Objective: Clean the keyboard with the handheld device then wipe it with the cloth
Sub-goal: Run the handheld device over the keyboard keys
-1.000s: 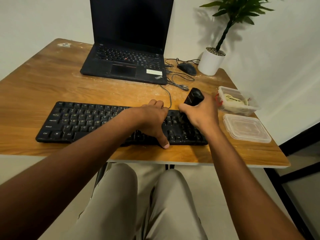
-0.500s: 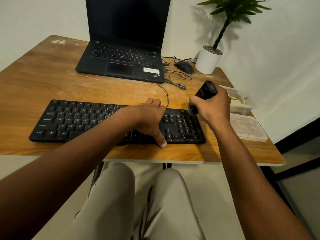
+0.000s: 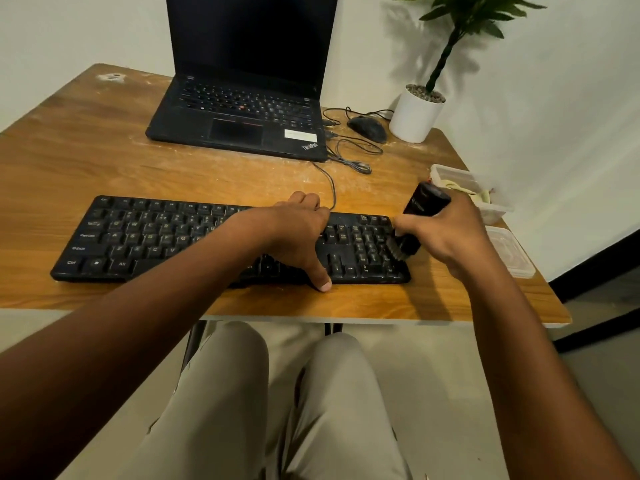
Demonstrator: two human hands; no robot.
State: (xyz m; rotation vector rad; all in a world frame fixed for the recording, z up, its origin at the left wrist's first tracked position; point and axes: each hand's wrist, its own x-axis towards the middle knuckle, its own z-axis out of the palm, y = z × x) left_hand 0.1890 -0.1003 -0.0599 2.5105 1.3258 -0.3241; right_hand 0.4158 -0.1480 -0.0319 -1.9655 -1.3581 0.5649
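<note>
White walls meet behind a wooden counter (image 3: 104,161) whose top is scuffed and dusted with pale marks. Across its near half lies a black keyboard (image 3: 156,237), long side parallel to the counter's front edge, its cable running back toward a black ThinkPad laptop (image 3: 239,123) that stands open with a dark screen. Just right of the laptop sit a black mouse (image 3: 367,128) with its looped cable and a white pot holding a green plant (image 3: 417,114).

On the keyboard's right-hand part rests the left hand (image 3: 298,233): fingers curled over the far edge, thumb stretched down across the near edge to touch the counter, bracing the board. The right hand (image 3: 446,233) grips a black handheld device (image 3: 424,209), fingers and thumb wrapped round its body. It is tilted, upper end leaning away to the right, and its bristled lower end touches the keys of the number pad at the keyboard's right end.

Behind the right hand, near the counter's right edge, stands a clear plastic container (image 3: 453,174) with a pale cloth (image 3: 481,195) inside, partly hidden by the hand. Its clear lid (image 3: 512,254) lies flat just nearer, beside the wrist.

Below the counter's front edge the person's knees in beige trousers (image 3: 277,410) show.
</note>
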